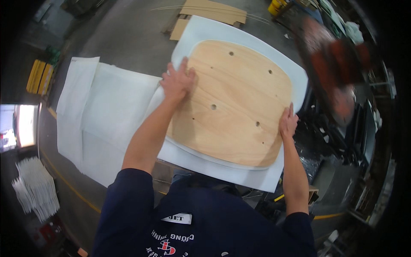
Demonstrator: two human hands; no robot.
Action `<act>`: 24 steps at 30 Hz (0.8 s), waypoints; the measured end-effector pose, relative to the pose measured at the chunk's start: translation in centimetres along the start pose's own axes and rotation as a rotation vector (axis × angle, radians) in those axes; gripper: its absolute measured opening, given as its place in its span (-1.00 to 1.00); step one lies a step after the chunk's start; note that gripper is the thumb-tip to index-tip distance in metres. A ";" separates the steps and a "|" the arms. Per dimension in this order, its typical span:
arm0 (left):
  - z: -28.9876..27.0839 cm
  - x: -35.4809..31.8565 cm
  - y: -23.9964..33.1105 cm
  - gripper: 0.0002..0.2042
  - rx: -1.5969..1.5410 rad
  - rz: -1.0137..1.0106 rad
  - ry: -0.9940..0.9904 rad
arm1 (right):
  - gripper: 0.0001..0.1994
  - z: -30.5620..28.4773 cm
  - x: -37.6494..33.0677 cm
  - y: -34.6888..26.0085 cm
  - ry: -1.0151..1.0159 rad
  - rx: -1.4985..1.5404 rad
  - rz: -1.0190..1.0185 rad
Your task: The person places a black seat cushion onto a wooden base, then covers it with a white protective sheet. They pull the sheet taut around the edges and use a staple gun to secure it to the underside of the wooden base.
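Head view, wooden panel (pixel 235 96), between left grip (pixel 177 82) and right grip (pixel 289 123)

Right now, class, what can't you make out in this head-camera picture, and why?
All in the head view:
- Underside of the wooden panel: faces down against the white sheet.
- Palm of the left hand: hidden by the back of that hand.
- Reddish object at right: too blurred to identify.
- Bottom of the dark blue shirt: cut off by the lower edge.
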State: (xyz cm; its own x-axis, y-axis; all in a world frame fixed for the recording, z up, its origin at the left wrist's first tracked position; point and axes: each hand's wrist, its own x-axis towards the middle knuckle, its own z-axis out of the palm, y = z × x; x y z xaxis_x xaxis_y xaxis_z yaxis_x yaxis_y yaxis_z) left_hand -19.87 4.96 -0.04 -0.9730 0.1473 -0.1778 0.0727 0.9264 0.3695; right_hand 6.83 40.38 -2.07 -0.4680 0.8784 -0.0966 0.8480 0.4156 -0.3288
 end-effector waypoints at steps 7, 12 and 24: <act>-0.6 -0.4 1.4 -0.39 0.050 -0.018 -0.024 | -0.41 -0.3 -0.6 0.3 -0.026 0.059 0.055; -0.4 -0.3 1.2 -0.38 0.079 -0.029 -0.027 | -0.40 -0.6 -0.9 0.1 -0.056 0.050 0.070; 0.3 -0.1 0.9 -0.38 0.097 -0.028 -0.016 | -0.38 -1.1 -0.8 -0.5 -0.070 0.050 0.064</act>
State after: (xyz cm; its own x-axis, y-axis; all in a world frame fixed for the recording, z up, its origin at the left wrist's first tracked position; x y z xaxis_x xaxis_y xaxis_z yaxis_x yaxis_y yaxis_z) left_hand -19.61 5.86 0.04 -0.9715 0.1253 -0.2014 0.0670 0.9594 0.2739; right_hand 7.04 39.73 -0.81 -0.4314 0.8833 -0.1837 0.8638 0.3456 -0.3667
